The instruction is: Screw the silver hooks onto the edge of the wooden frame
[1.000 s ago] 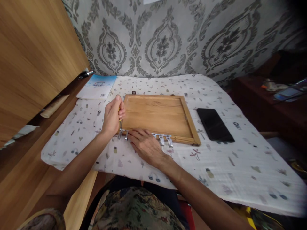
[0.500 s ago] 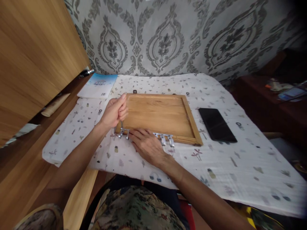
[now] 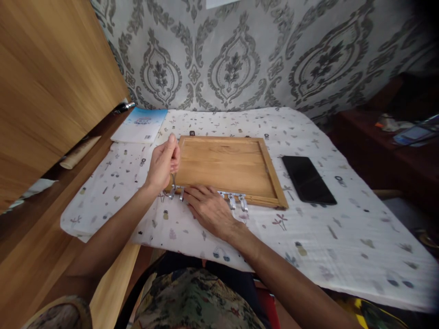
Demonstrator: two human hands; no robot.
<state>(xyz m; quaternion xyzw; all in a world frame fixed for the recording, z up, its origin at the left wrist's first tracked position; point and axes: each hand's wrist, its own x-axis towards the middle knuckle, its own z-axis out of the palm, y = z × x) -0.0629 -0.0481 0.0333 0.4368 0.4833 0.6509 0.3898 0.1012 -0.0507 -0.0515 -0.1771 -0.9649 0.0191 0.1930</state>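
My left hand [image 3: 165,161] is closed in a fist above the near left corner of a wooden frame board [image 3: 222,162]. From under the fist a thin metal shaft [image 3: 173,179], like a screwdriver's, runs down to the left end of a metal hook rail [image 3: 243,202]. The handle is hidden in the fingers. The rail lies along the board's near edge, with several silvery hooks hanging toward me. My right hand [image 3: 210,208] rests palm down across the rail's middle, its fingers laid flat over the edge and covering part of the rail.
A black tablet or phone [image 3: 308,180] lies right of the board. At the back left is a blue and white booklet [image 3: 140,124], with a dark pen [image 3: 124,108] beside it. A wooden cabinet side [image 3: 58,59] bounds the left; a patterned cloth [image 3: 233,64] hangs behind the table.
My left fist has turned slightly, its thumb now pointing more upright, with the shaft still at the rail's left end. My right hand stays on the rail. The view has shifted a little.
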